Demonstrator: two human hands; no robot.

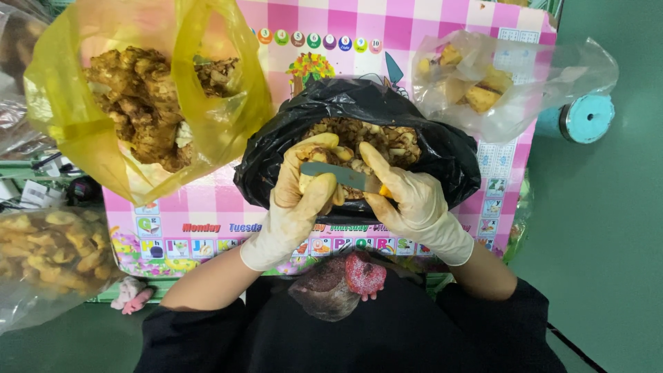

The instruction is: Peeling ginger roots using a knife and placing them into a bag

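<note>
Ginger piece (pixel 309 181) gripped in left hand (pixel 298 200), under knife (pixel 340 175).

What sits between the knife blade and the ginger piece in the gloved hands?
Nothing visible. The left hand grips the ginger piece, and the right hand lays the knife against it, over the black bag.
</note>
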